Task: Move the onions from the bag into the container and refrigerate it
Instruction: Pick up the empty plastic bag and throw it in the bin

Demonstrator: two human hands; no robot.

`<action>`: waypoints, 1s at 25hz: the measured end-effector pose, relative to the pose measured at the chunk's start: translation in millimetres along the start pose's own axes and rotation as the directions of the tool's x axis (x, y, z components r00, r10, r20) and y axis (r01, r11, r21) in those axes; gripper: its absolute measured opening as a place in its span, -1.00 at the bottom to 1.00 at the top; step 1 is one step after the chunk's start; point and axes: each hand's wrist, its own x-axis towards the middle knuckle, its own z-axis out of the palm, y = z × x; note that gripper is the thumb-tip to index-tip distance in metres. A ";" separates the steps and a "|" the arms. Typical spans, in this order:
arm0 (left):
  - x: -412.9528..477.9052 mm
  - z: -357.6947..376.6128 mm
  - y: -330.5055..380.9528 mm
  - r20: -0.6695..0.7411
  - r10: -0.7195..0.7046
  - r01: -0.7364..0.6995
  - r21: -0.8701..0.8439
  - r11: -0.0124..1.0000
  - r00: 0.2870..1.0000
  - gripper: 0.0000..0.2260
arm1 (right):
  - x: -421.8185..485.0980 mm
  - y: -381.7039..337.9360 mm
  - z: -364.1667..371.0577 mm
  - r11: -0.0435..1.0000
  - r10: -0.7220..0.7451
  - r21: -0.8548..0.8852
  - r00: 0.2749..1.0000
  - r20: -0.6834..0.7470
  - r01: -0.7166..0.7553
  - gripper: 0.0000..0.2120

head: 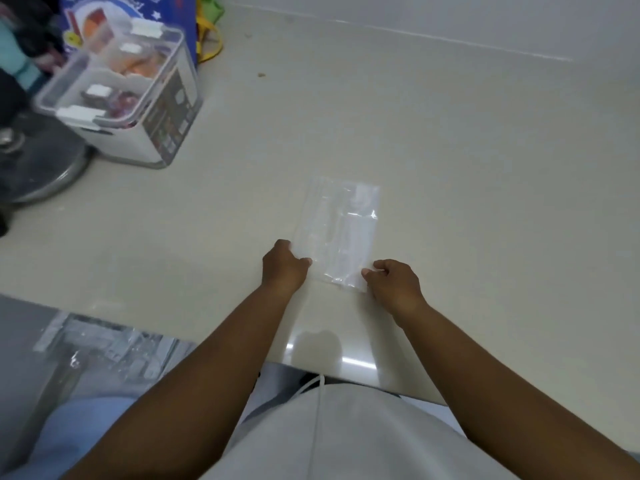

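Note:
A flat, clear plastic bag (341, 226) lies on the pale counter (450, 150), and it looks empty. My left hand (284, 266) pinches its near left corner. My right hand (393, 284) pinches its near right corner. A clear lidded container (121, 95) with white clips stands at the far left, and reddish and orange things show through its lid and walls. No loose onions are in view.
A round metal base (45, 168) sits left of the container. A blue printed bag (152, 12) and yellow straps (207, 39) stand behind it. Crumpled clear plastic (104, 344) lies below the counter's near left edge. A wall runs along the back.

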 end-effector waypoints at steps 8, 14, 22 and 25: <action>-81.9 -18.4 -76.1 -0.050 -0.243 0.212 -0.344 0.915 0.969 -0.75 | -41.2 -5.9 25.4 0.970 -0.185 -0.119 0.958 0.218 0.214 -0.92; -177.5 -29.0 -162.9 -0.143 -0.509 0.327 -0.616 0.717 0.849 -0.88 | -86.5 6.2 93.2 0.904 -0.275 -0.144 0.805 0.525 0.403 -0.93; -245.2 -11.7 -289.2 -0.097 -0.721 0.347 -0.828 0.441 0.686 -0.84 | -144.0 62.8 201.0 0.832 -0.178 -0.250 0.665 0.725 0.496 -0.83; -232.9 6.7 -341.2 -0.001 -0.752 0.419 -0.830 0.369 0.659 -0.87 | -132.7 94.6 245.1 0.808 -0.058 -0.383 0.708 0.703 0.447 -0.77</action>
